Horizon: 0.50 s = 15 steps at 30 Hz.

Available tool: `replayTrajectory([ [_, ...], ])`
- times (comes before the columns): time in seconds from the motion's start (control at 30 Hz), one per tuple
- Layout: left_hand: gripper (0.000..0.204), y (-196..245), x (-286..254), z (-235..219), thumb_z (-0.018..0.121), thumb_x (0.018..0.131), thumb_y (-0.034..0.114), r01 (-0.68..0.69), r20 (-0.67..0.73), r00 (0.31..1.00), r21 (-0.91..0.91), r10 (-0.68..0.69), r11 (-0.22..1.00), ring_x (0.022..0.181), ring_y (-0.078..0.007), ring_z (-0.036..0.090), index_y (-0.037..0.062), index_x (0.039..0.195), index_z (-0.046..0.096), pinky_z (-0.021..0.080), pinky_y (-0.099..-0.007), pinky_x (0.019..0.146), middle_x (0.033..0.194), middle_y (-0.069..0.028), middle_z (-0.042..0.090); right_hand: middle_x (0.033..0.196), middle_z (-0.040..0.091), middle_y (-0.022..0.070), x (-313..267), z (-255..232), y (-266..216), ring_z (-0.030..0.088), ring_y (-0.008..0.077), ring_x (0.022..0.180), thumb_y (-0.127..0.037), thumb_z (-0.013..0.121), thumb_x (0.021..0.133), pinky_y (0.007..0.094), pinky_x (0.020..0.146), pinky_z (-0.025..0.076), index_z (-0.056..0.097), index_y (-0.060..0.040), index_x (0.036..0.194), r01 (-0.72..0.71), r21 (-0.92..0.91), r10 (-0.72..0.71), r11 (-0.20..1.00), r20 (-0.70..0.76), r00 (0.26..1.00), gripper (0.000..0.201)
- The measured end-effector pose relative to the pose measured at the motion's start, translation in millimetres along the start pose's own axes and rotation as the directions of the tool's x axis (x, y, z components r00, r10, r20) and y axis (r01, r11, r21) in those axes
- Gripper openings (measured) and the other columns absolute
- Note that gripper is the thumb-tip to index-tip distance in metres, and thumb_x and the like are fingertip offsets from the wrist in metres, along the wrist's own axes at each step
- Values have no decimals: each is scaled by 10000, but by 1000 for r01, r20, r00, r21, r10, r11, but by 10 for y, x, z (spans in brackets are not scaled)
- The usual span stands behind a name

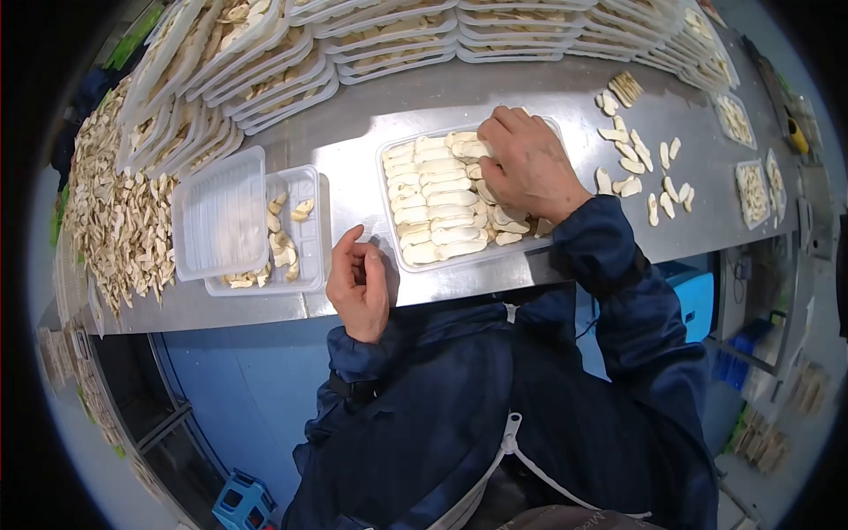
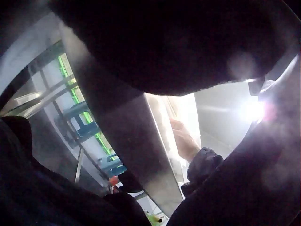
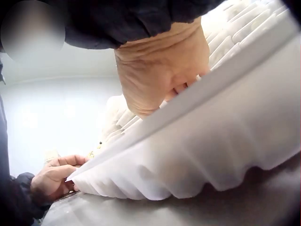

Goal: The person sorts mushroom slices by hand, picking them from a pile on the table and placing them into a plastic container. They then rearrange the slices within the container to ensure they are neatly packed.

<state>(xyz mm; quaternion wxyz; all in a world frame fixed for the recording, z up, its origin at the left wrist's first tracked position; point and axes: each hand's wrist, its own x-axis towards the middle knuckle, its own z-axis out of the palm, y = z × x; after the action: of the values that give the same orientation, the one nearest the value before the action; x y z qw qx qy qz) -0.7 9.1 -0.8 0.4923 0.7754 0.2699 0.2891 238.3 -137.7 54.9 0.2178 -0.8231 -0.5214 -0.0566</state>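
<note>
A blue plastic stool (image 1: 240, 503) is located on the near side of the steel table (image 1: 707, 208), toward its left end. A light-blue box (image 1: 693, 302) is positioned below the table's near edge, toward the right end. A small yellow object (image 1: 798, 139) is located beyond the table's right end; green material (image 1: 132, 40) is visible beyond its far left corner.
</note>
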Motion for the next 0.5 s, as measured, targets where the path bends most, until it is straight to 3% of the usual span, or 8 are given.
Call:
replayTrajectory([
  [0.23, 285, 22, 14, 20, 567, 923, 31, -14, -32, 999, -7, 13, 1000, 587, -53, 471, -13, 1204, 570, 385, -206, 535, 772, -23, 609, 912, 541, 145, 6, -2, -36, 531, 319, 920, -73, 612, 750, 423, 814, 428, 550, 9, 861, -1, 17, 1, 1000, 18, 1000, 150],
  [0.5, 297, 30, 11, 10, 561, 928, 29, -18, -21, 1000, -9, 17, 1000, 606, -50, 469, -12, 1222, 564, 383, -202, 548, 794, -19, 606, 919, 548, 144, 0, 20, -29, 535, 316, 925, -74, 611, 763, 422, 807, 431, 559, 7, 870, 5, 12, -5, 1000, -12, 1000, 144],
])
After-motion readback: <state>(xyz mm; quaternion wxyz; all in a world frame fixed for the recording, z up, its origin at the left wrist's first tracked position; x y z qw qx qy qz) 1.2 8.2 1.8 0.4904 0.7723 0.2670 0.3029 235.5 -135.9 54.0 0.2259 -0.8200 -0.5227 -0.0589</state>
